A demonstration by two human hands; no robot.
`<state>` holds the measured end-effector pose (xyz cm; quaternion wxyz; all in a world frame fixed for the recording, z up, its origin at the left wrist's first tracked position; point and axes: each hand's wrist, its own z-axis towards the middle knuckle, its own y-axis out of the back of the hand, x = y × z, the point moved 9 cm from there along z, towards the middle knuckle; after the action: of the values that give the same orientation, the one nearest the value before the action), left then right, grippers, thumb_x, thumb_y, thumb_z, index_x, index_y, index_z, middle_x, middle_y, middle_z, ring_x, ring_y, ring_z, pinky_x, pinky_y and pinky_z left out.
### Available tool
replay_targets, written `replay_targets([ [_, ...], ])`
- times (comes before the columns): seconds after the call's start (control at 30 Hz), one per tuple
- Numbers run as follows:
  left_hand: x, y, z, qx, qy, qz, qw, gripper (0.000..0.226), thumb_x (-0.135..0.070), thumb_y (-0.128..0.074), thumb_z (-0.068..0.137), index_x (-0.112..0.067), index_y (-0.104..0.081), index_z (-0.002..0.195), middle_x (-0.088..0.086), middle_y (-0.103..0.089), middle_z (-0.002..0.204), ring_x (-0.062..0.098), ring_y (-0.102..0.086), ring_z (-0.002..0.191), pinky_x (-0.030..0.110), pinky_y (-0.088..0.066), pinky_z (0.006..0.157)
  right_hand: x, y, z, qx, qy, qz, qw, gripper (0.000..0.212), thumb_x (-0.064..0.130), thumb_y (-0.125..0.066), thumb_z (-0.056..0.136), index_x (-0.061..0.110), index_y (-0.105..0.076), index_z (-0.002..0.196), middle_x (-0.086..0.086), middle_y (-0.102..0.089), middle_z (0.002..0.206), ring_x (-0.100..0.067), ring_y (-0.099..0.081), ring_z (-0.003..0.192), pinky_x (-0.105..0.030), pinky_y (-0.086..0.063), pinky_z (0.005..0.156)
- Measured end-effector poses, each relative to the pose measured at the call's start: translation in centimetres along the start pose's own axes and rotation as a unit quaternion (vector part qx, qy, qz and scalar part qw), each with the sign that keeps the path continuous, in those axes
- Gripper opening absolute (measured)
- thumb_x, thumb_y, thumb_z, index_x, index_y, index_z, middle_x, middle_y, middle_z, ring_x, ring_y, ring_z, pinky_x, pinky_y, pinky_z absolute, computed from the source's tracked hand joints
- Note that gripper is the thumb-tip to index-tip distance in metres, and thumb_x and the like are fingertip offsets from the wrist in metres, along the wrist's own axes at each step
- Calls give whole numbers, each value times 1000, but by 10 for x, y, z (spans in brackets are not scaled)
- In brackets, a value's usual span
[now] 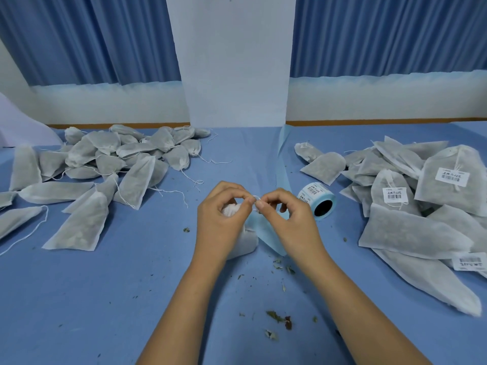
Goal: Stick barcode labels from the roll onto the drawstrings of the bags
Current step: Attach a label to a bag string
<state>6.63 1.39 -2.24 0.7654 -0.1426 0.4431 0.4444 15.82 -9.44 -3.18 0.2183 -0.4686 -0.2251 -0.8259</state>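
The left hand (224, 217) and the right hand (288, 222) meet fingertip to fingertip, each with thumb and forefinger pinching the thin white drawstring (254, 199) between them; the other fingers are curled loosely; whether a label is already on the string is too small to tell. Under the left palm lies the bag (241, 246), its gathered neck up by the fingers; between the two wrists a light blue backing strip (267, 237) runs across the blue table (105, 299). Just beyond the right hand the label roll (317, 201) lies on its side, hollow core facing the person, a barcode label showing on its top. Far out to the left of the left hand sprawls a heap of unlabelled bags (105, 159) with loose strings; out to the right of the right hand a heap of labelled bags (408, 227), one barcode label (394, 194) plainly visible. Nearer the person than the hands, dry leaf crumbs (276, 316) are scattered on the cloth.
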Motion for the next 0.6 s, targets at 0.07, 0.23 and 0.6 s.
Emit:
replay_targets([
  [0.07, 4, -4, 1, 19, 31, -30, 999, 24, -1, -70, 84, -21, -71, 70, -8, -62, 87, 2, -55, 77, 15, -40, 71, 5, 2, 1, -10, 23, -22, 999, 16, 7, -65, 87, 13, -62, 72, 6, -58, 74, -4, -47, 70, -14, -33, 71],
  [0.23, 18, -17, -3, 72, 131, -120, 981, 29, -12, -69, 86, -31, -76, 64, -21, -60, 105, 1, -58, 89, 19, -41, 79, 10, 7, 0, -36, 47, -77, 995, 21, 7, -68, 84, 21, -61, 70, 11, -56, 71, -8, -48, 72, -18, -35, 74],
  [0.6, 22, -11, -3, 31, 136, -86, 986, 28, -17, -74, 83, -38, -76, 64, -14, -60, 107, -10, -58, 95, 4, -39, 77, 32, 20, -9, -127, 156, -180, 963, 9, 13, -74, 80, 10, -68, 74, 5, -63, 74, -15, -57, 75, -34, -39, 85],
])
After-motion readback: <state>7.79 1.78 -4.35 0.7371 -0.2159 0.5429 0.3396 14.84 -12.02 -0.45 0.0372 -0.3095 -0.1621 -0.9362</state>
